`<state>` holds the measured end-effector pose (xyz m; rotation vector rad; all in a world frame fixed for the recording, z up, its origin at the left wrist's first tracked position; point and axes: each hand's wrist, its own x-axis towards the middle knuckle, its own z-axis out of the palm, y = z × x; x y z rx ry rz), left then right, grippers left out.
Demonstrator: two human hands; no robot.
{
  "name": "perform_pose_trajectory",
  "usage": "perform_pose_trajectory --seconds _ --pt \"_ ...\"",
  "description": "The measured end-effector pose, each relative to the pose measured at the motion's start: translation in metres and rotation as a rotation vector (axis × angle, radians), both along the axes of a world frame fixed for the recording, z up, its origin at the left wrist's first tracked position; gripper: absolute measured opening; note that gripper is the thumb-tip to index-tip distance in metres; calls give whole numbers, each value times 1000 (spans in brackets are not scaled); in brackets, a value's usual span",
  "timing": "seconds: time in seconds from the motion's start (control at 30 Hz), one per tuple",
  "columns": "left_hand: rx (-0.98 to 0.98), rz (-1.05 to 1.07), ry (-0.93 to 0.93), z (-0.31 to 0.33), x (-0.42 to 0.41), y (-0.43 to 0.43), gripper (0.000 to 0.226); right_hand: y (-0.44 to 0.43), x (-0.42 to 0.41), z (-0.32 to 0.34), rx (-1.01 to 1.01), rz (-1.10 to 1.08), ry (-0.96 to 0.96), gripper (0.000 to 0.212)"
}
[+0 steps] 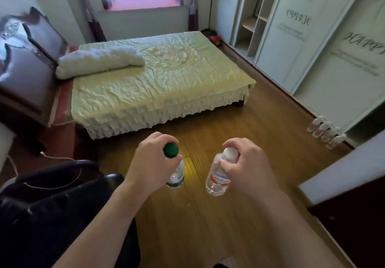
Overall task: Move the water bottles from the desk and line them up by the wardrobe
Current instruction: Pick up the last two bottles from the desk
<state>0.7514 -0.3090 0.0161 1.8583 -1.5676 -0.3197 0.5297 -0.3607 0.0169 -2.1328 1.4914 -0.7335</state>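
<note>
Now, hands: you are carrying one bottle in each, both held out over the wooden floor (239, 126).
Left hand (150, 161): you are clamping your fingers around the neck of the green-capped bottle (176, 176), just under its cap, so the bottle is hanging upright below your grip.
Right hand (248, 167): you are closing your fingers on the neck of the white-capped bottle (217, 181), which is hanging slightly tilted, its red-and-white label facing up.
Bottles in hand: they are hanging near each other, not touching, well clear of the floor.
Row of bottles (326, 132): several clear ones are standing side by side on the floor, right against the foot of the wardrobe (325, 44) on your right.
Bench (341, 169): its pale edge is showing at your lower right, near that row.
Bed (158, 76): it is lying ahead of you, beyond both hands.
Chair (52, 205): a dark one is sitting at your lower left.
</note>
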Motion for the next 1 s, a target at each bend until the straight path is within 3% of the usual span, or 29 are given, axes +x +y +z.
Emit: perform_pose_trajectory --seconds 0.63,1.0 --pt "68 -183 68 -8 -147 -269 28 -208 -155 -9 19 -296 -32 27" --pt "66 -377 64 -6 -198 -440 25 -341 -199 -7 77 -462 -46 27"
